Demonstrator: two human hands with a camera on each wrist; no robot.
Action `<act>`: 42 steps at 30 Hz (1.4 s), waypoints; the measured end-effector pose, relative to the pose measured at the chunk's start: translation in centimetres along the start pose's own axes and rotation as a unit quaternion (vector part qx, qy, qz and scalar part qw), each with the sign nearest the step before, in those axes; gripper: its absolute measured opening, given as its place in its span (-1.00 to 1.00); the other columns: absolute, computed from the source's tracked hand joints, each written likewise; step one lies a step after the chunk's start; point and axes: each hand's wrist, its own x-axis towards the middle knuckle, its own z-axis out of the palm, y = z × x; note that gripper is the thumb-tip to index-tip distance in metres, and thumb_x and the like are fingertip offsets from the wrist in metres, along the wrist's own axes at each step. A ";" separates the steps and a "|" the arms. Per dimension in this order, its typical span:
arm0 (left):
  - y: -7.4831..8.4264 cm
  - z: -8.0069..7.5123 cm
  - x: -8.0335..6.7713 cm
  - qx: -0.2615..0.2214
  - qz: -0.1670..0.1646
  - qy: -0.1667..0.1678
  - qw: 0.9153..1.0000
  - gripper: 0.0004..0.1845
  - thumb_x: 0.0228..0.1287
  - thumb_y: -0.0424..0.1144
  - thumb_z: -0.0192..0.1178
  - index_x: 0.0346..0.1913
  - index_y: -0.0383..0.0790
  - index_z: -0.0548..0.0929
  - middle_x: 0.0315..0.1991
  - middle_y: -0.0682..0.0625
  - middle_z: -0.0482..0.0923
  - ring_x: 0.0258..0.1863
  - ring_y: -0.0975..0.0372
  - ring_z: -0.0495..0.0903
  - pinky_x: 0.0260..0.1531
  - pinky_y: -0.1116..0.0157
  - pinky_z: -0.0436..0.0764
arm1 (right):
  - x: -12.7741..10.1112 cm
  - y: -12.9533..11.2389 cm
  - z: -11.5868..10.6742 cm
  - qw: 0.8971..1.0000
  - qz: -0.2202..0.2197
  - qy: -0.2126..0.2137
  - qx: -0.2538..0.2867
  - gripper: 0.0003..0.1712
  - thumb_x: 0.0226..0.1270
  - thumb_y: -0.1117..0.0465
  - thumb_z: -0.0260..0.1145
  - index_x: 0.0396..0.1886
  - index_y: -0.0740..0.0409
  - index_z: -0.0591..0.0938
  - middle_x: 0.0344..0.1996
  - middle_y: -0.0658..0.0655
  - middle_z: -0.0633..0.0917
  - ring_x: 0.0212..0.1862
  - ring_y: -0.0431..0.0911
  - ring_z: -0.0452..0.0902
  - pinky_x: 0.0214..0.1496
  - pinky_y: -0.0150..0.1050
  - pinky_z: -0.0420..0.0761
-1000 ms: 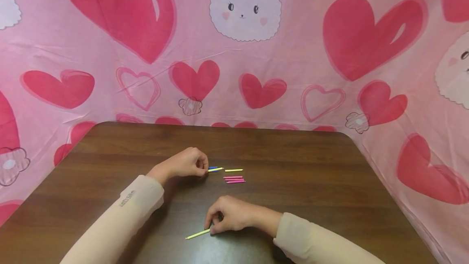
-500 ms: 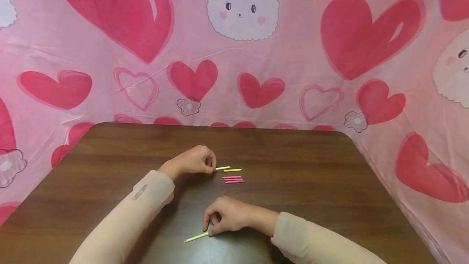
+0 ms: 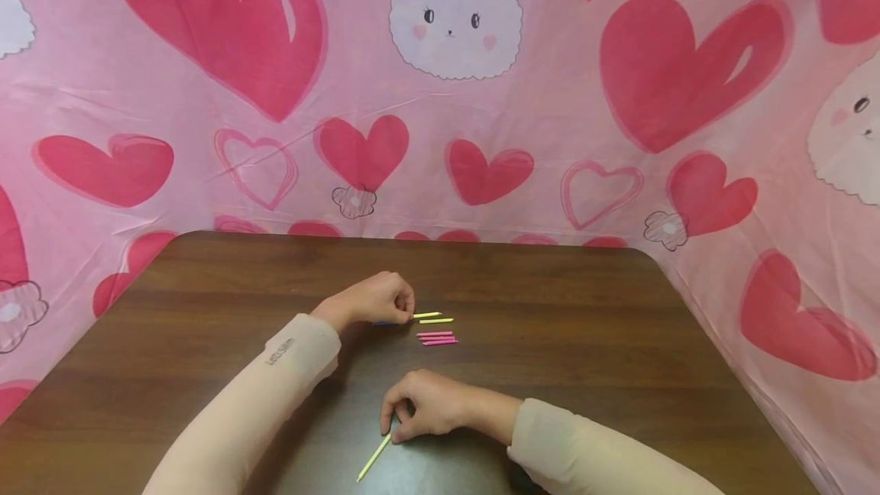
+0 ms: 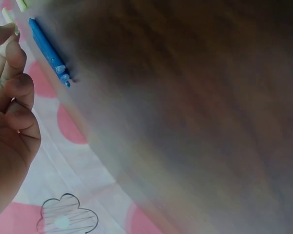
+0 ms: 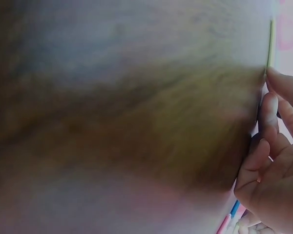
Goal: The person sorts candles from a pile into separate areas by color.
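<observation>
In the head view my left hand (image 3: pixel 378 300) pinches one end of a thin yellow candle (image 3: pixel 428 315) between thumb and fingertips, low over the table. Blue candles (image 4: pixel 49 51) lie side by side beside that hand in the left wrist view, and in the head view they are partly hidden behind the fingers. Just right of the held candle lies another yellow candle (image 3: pixel 436 321), with several pink candles (image 3: pixel 437 338) in a row nearer me. My right hand (image 3: pixel 429 403) pinches the end of a longer-looking yellow candle (image 3: pixel 372 459), which points toward me and to the left.
A brown wood-grain table (image 3: pixel 584 327) spreads beneath everything. Behind it and along both sides hangs a pink cloth (image 3: pixel 426 98) printed with hearts and rabbits. A small dark object (image 3: pixel 522 476) shows under the right sleeve.
My left hand has moved right with its yellow candle, leaving the blue candles behind it. In my right hand the candle has swung from pointing left to pointing nearer me.
</observation>
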 end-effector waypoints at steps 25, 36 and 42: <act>0.0 0.4 1.5 0.010 0.003 -0.023 1.000 -0.93 0.08 -0.34 0.34 -0.50 -0.15 0.72 -0.63 0.14 0.58 -0.62 0.44 0.40 -0.54 0.48 0.46 | -0.1 -0.1 0.1 1.000 0.008 0.004 0.005 -0.93 0.17 0.31 0.46 -0.37 0.07 0.74 -0.71 -0.16 0.48 -0.59 -0.42 0.29 -0.44 -0.53 0.36; 0.2 0.5 1.9 0.003 0.004 -0.036 0.999 -0.93 0.13 -0.34 0.33 -0.47 -0.18 0.74 -0.62 0.13 0.58 -0.61 0.44 0.40 -0.51 0.48 0.48 | 0.0 0.1 0.1 1.000 0.005 -0.002 0.011 -0.94 0.21 0.30 0.44 -0.37 0.05 0.73 -0.70 -0.15 0.49 -0.59 -0.43 0.29 -0.43 -0.54 0.36; 0.4 0.5 1.9 0.004 0.007 -0.037 0.999 -0.92 0.16 -0.34 0.31 -0.45 -0.18 0.75 -0.60 0.11 0.60 -0.60 0.43 0.41 -0.48 0.48 0.51 | 0.0 -0.1 -0.1 1.000 0.010 -0.002 0.022 -0.95 0.21 0.30 0.44 -0.38 0.06 0.73 -0.69 -0.15 0.48 -0.59 -0.42 0.29 -0.42 -0.53 0.37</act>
